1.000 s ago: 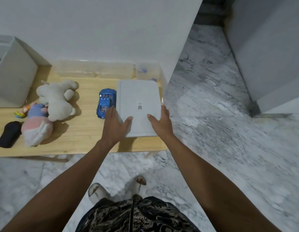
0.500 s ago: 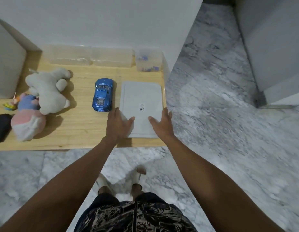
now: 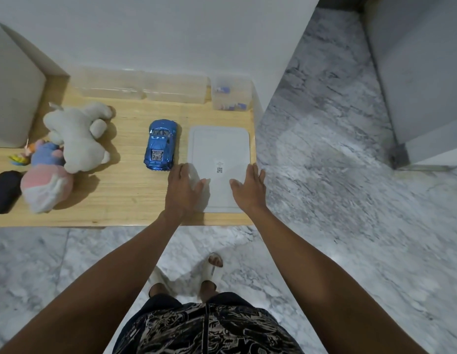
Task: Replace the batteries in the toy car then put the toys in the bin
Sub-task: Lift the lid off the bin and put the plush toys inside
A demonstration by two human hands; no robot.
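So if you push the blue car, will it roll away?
Probably. The car sits on its wheels on a smooth wooden table, so a push along its length would likely roll it. Its glossy shell looks hard and maybe slippery. Sideways it would more likely skid.

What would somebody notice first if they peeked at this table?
Probably the shiny blue toy car in the middle of the wooden table. Right of it lies a flat white lid, with the left hand and right hand at its near corners. A white plush lies to the car's left.
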